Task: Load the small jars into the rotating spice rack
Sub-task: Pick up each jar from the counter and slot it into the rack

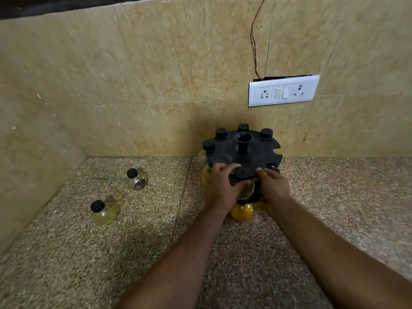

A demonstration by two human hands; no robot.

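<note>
A black round spice rack (256, 152) stands on the counter against the back wall, with several black-capped jars hanging in its slots. At the rack's near edge a jar (244, 175) sits in a slot, its clear belly hanging below. My left hand (223, 186) grips this jar from the left, fingers curled around its neck. My right hand (274, 186) holds the rack's rim and touches the jar from the right. An orange-filled jar (242, 211) hangs on the lower tier under my hands. Two loose jars, one clear (136, 179) and one yellowish (103, 211), lie on the counter to the left.
The speckled granite counter (334, 208) meets beige tiled walls at the back and left. A white switch and socket plate (283, 91) sits on the back wall above the rack, with a thin wire running up from it.
</note>
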